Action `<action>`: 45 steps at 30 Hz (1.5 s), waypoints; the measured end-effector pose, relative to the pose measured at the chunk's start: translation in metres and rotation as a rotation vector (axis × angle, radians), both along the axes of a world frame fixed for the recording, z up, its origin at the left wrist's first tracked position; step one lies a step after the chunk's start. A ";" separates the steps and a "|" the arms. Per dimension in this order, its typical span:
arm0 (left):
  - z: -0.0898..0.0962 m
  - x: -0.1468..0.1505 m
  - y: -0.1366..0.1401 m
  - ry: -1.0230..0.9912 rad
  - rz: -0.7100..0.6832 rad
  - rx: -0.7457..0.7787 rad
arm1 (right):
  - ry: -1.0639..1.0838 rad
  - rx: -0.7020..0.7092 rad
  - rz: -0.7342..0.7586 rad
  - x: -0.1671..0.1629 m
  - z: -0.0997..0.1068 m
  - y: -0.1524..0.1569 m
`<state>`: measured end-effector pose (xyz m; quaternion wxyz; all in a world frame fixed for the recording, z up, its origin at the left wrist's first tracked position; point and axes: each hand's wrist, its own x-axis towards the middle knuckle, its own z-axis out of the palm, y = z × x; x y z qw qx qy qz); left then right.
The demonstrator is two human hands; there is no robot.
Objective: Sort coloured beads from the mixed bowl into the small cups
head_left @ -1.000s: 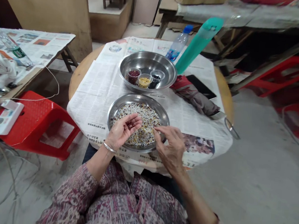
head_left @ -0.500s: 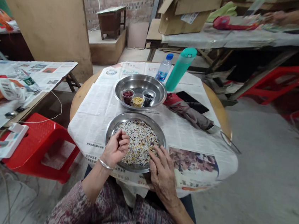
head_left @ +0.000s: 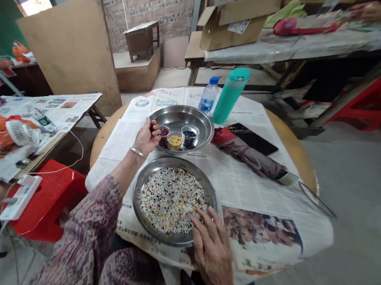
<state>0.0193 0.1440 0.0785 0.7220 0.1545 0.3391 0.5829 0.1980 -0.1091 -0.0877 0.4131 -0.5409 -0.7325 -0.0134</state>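
Steel, two round pans of it, sits on a newspaper-covered round surface. The near pan holds a mixed spread of white, dark, red and yellow beans. The far pan carries three small clear cups set side by side: a cup of red beans, a cup of yellow beans and a cup of black beans.

The left hand reaches over the far pan's near-left rim, right at the cup of red beans. Its grip is drawn together, fingertips bunched just over that cup; whether anything is pinched between them is too small to tell. A metal bangle circles the wrist, and a patterned purple sleeve covers the arm.

The right hand rests at the near pan's near-right rim, its grip open and fingers spread, the fingertips touching the edge of the bean mix.

Beyond the far pan stand a small water bottle with a blue cap and a tall teal bottle, close together. To the right of the far pan lie a folded umbrella and a dark phone, touching. A red plastic stool stands to the left of the surface.
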 end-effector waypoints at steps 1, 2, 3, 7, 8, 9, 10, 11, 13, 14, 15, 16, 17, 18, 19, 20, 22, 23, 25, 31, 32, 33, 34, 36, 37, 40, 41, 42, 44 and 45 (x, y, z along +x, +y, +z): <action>-0.002 0.003 0.013 0.071 -0.001 0.024 | 0.000 0.001 0.001 0.000 0.000 0.000; -0.004 0.006 0.023 0.139 -0.002 0.037 | 0.000 0.001 0.002 0.001 0.000 0.000; -0.008 0.009 0.032 0.203 -0.004 0.041 | -0.001 0.002 0.003 0.001 -0.001 0.000; -0.021 0.020 0.054 0.359 0.014 0.012 | -0.008 0.008 0.004 0.002 -0.002 0.001; -0.023 0.022 0.056 0.378 0.010 0.017 | -0.007 0.009 0.003 0.002 -0.002 0.001; -0.025 0.023 0.059 0.396 0.001 0.029 | -0.006 0.010 0.003 0.002 -0.001 0.001; -0.026 0.024 0.060 0.413 -0.014 0.043 | -0.004 0.011 0.004 0.002 0.000 0.001; -0.026 0.025 0.062 0.431 -0.031 0.050 | -0.002 0.012 0.006 0.002 0.000 0.001; -0.026 0.026 0.064 0.466 -0.057 0.037 | 0.005 0.013 0.011 0.002 0.002 0.000; -0.025 0.027 0.064 0.480 -0.060 0.019 | 0.009 0.014 0.011 0.001 0.003 0.000; -0.025 0.027 0.065 0.491 -0.062 0.001 | 0.013 0.014 0.010 0.001 0.004 0.000; -0.024 0.028 0.066 0.499 -0.063 -0.018 | 0.017 0.012 0.008 0.001 0.004 0.000; -0.023 0.028 0.066 0.504 -0.065 -0.032 | 0.020 0.010 0.005 0.001 0.004 0.001; -0.023 0.028 0.067 0.508 -0.069 -0.041 | 0.022 0.007 0.003 0.001 0.005 0.001; -0.022 0.028 0.067 0.513 -0.073 -0.043 | 0.024 0.004 0.002 0.001 0.005 0.001; -0.021 0.028 0.068 0.520 -0.077 -0.038 | 0.025 0.000 0.004 0.001 0.005 0.001; -0.020 0.027 0.069 0.538 -0.076 -0.009 | 0.023 0.000 0.007 0.001 0.005 0.001; -0.019 0.028 0.070 0.548 -0.069 0.010 | 0.022 0.001 0.007 0.001 0.006 0.000; -0.019 0.029 0.072 0.574 -0.039 0.050 | 0.023 0.004 0.006 0.001 0.006 0.000; -0.025 0.033 0.083 0.667 0.126 0.209 | 0.030 -0.004 0.008 0.001 0.004 0.000; -0.027 0.033 0.084 0.687 0.129 0.242 | 0.032 -0.004 0.004 0.001 0.004 0.000; -0.029 0.033 0.085 0.705 0.124 0.269 | 0.033 -0.003 0.003 0.001 0.004 0.000; -0.031 0.033 0.085 0.716 0.114 0.289 | 0.033 -0.002 0.003 0.001 0.004 0.000; -0.034 0.033 0.085 0.716 0.093 0.304 | 0.029 0.003 0.003 0.001 0.005 0.000; -0.035 0.033 0.084 0.706 0.084 0.303 | 0.027 0.002 0.005 0.001 0.006 0.000; -0.036 0.033 0.082 0.692 0.084 0.292 | 0.028 0.002 0.002 0.001 0.008 0.000; -0.036 0.032 0.082 0.707 0.086 0.296 | 0.029 0.003 0.002 0.001 0.008 0.000; -0.037 0.032 0.081 0.736 0.086 0.306 | 0.030 0.004 0.003 0.001 0.009 0.001; -0.037 0.029 0.080 0.818 0.071 0.342 | 0.034 0.005 0.001 0.000 0.009 0.001; -0.038 0.028 0.080 0.858 0.055 0.364 | 0.036 0.006 0.001 0.000 0.009 0.001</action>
